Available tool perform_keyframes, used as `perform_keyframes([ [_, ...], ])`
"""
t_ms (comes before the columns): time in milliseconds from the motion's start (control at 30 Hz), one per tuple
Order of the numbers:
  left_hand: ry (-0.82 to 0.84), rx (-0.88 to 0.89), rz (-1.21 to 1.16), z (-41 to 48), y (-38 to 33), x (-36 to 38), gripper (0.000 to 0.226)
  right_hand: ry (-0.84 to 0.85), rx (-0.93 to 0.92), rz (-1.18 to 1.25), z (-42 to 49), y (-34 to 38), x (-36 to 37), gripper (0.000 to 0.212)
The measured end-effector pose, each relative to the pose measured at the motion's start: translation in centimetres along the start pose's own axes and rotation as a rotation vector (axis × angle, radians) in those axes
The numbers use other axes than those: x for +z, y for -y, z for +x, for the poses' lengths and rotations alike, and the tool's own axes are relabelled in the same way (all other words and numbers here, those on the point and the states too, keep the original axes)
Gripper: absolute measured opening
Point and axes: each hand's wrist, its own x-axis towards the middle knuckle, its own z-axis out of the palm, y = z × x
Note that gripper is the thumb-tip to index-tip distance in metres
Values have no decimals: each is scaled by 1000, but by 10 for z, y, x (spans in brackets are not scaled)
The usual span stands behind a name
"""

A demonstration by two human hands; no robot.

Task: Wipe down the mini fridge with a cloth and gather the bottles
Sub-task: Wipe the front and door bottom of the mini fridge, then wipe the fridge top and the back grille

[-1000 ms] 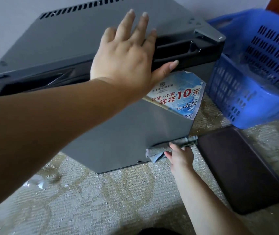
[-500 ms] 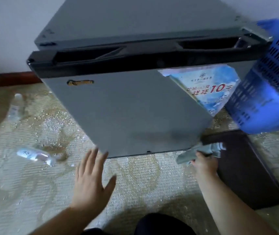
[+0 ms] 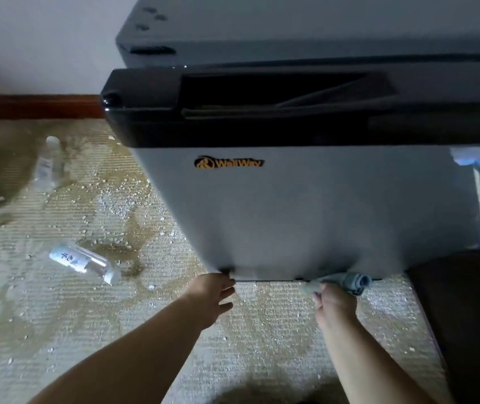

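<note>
Since the mini fridge (image 3: pixel 306 217) looks heavy, grip its bottom edge.
Left hand (image 3: pixel 211 300) spreads fingers there; right hand (image 3: pixel 335 306) pinches the soft cloth (image 3: pixel 352 281).

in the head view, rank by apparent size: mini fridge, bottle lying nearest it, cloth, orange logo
1. grey metal mini fridge
2. clear plastic labelled bottle
3. rolled grey-blue cloth and orange logo badge: too alike to rank

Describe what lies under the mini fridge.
Crumb-strewn carpet runs up to the bottom edge of the mini fridge, where the left hand reaches the corner and the right hand holds a cloth. The floor beneath is hidden by the fridge itself.
</note>
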Motion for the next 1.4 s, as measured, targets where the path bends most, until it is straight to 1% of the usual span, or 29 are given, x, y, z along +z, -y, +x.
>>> perform_keyframes([
  [100,-38,-20,-53,9,6,-11,34,-19,26,-20,-15,-24,23,34],
  [200,-19,-52,-138,14,14,-26,38,-85,-29,-17,-18,-37,32,49],
  [300,2,-96,-222,17,26,-34,36,-95,-85,-59,-34,-47,42,47],
  [367,28,-134,-270,16,35,-34,35,-65,-30,-48,-47,-60,56,42],
  [467,82,-173,-320,9,46,-37,37,-5,45,-96,-66,-81,78,36],
  [533,88,-188,-332,3,53,-45,36,74,105,-83,-82,-89,89,40],
  [567,88,-190,-354,-1,55,-50,35,148,129,-71,-90,-94,94,43],
  [600,76,-188,-374,-5,56,-55,33,229,153,-64,-100,-99,97,42],
  [667,64,-186,-413,-14,55,-65,31,377,242,-25,-123,-103,104,28],
  [733,67,-169,-474,-22,51,-76,49,478,279,33,-141,-106,105,33],
  [767,89,-149,-516,-27,49,-79,59,507,317,54,-150,-107,105,30],
  [833,128,-63,-579,-38,40,-85,71,598,450,110,-168,-110,100,21],
  [867,169,-43,-641,-42,39,-88,72,660,503,172,-177,-111,98,19],
  [933,194,7,-730,-49,40,-90,66,715,542,242,-191,-118,91,18],
  [967,198,39,-753,-51,43,-89,60,725,548,206,-197,-121,86,20],
  [1033,60,81,-698,-50,52,-89,45,720,537,29,-206,-125,72,19],
  [1100,-42,86,-676,-52,54,-92,38,734,500,-181,-213,-120,51,22],
  [1167,-95,96,-673,-55,47,-100,31,747,367,-479,-225,-97,27,21],
  [1200,-121,114,-658,-57,41,-104,25,728,234,-648,-232,-81,16,21],
  [1233,-145,143,-626,-56,33,-108,21,703,38,-806,-240,-61,8,22],
  [1267,-178,181,-567,-57,24,-110,19,706,-235,-872,-251,-38,3,24],
  [1300,-227,220,-474,-56,16,-108,21,748,-520,-873,-268,-10,0,25],
  [1367,-333,229,-307,-56,2,-98,33,850,-1103,-756,-316,50,7,23],
  [1400,-368,203,-275,-60,-3,-90,39,902,-1390,-675,-338,77,19,16],
])
